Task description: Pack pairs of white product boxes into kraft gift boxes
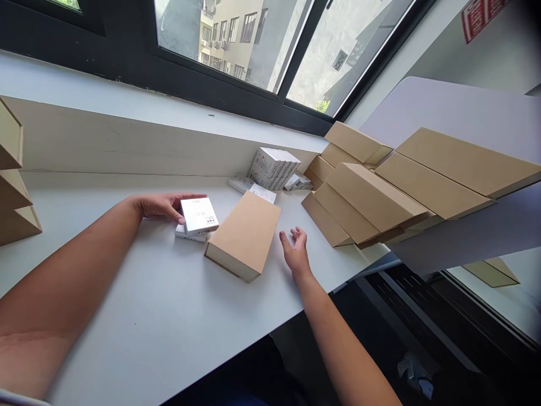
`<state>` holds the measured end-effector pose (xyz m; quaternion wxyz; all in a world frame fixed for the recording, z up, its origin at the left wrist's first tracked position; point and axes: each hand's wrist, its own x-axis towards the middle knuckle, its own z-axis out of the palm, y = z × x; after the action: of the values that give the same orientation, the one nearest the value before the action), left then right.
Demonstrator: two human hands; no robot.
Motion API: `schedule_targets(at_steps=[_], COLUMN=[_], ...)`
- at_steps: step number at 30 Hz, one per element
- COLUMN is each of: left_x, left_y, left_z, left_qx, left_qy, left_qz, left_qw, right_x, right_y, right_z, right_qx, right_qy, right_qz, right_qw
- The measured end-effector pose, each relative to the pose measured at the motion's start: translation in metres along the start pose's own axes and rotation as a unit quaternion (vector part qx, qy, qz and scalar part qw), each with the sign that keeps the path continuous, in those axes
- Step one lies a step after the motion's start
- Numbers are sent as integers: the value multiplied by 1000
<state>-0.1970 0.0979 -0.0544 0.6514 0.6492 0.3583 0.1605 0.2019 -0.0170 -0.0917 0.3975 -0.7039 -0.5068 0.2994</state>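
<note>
A closed brown cardboard box (247, 234) lies on the white table (160, 316), in the middle of the view. Left of it, my left hand (163, 207) has its thumb and fingers around the side of a small white box (199, 215). That box rests slightly askew on another white box (190, 234). To the right of the brown box, my right hand (296, 248) is open above the table, fingers apart, touching nothing. Behind the brown box, a flat white box (262, 193) is partly hidden.
Several small white boxes (273, 166) stand in a row at the back. Many brown boxes (367, 197) are stacked at the right beside a pale partition (443, 107). More brown boxes (17, 197) stand at the far left. A dark-framed window rises behind the table.
</note>
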Motion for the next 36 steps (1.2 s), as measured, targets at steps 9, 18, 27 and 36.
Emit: schedule_targets(at_steps=[9, 18, 27, 36], left_x=[8, 4, 33, 21], left_y=[12, 64, 29, 30], left_z=[13, 54, 49, 41], left_qx=[134, 331, 200, 204], left_qy=[39, 121, 224, 155], left_qz=[-57, -26, -61, -46], left_qw=[989, 935, 952, 966], right_x=[12, 60, 56, 56], right_y=[-41, -34, -28, -33], right_z=[6, 15, 6, 2], right_qx=[191, 358, 343, 322], right_qy=[-323, -360, -283, -299], right_qz=[-98, -39, -101, -66], right_qw=[922, 860, 890, 896])
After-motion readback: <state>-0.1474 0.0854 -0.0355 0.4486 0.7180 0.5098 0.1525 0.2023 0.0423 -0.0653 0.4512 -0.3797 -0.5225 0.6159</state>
